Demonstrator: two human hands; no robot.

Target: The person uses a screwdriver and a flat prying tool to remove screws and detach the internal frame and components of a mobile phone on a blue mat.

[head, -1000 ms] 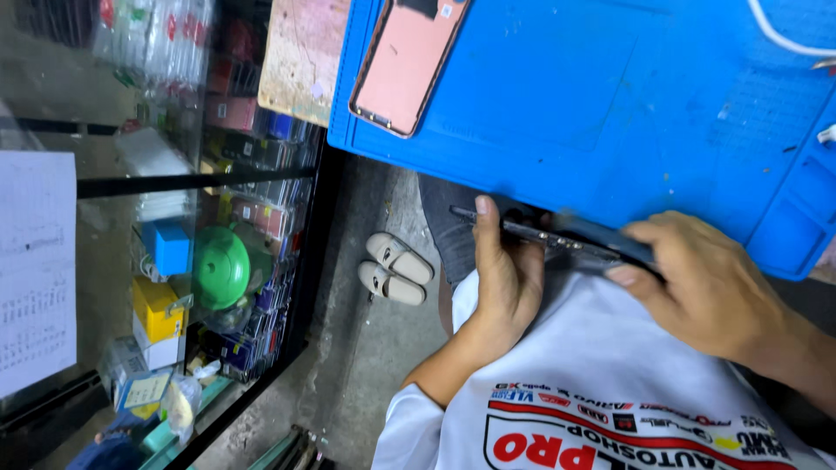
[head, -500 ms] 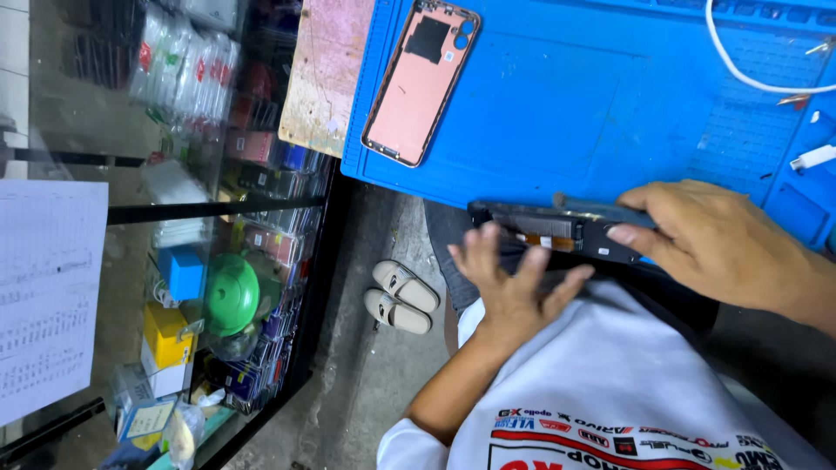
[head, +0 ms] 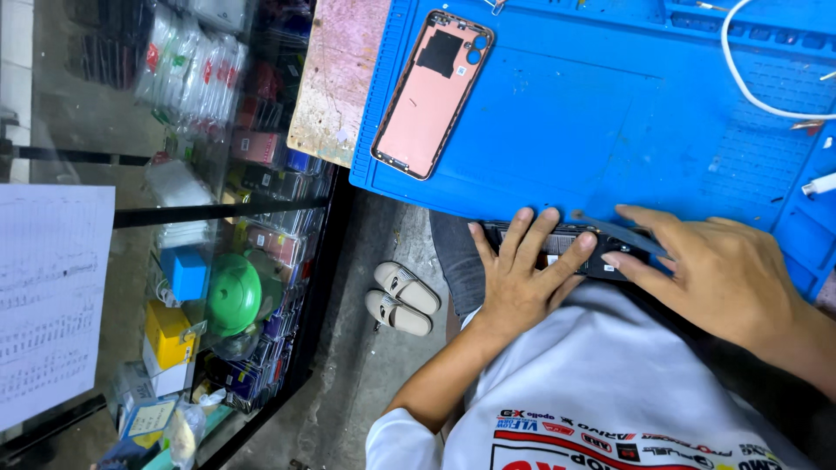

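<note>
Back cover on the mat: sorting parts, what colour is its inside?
Pink, with a black patch, on the back cover; head view.

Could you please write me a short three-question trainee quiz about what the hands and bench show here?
1. True or false: the pink back cover lies on the blue mat.
2. Which hand presses flat on the opened phone?
3. What thin tool does the right hand hold: A) grey pry strip, B) hammer?

Key: 1 true. 2 the left hand. 3 A.

Opened dark phone [head: 566,248] lies flat at the blue mat's [head: 610,113] near edge.
</note>
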